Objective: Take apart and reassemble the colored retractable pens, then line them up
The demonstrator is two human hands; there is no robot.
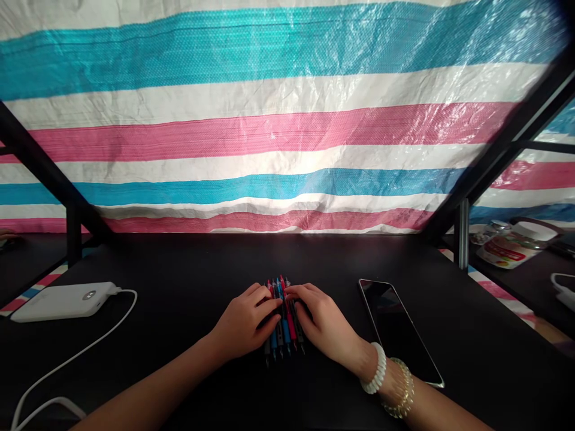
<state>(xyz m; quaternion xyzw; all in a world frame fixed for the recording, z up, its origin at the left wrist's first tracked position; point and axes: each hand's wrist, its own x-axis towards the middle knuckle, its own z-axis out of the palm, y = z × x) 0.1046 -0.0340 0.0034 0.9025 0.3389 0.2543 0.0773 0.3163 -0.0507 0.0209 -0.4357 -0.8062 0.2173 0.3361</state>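
Note:
Several click pens (286, 330) in blue, pink-red and dark colours lie side by side in a row on the black table, tips toward me. My left hand (247, 317) is curled against the left side of the row, with fingers reaching over the pens' middle. From the right, my right hand (321, 314) bends its fingers onto the row's upper part and its right side. Between them the hands hold the pens together, hiding part of the barrels. Two coil bands, a white one (376, 368) and a clear yellowish one (402, 389), circle my right wrist.
A phone (399, 329) with a dark screen lies right of my right hand. Far left is a white power bank (63, 301) with a white cable (81, 353). Black frame bars (489, 149) flank the table (188, 263); a striped sheet (269, 137) hangs behind. A labelled jar (512, 245) lies beyond the right bar.

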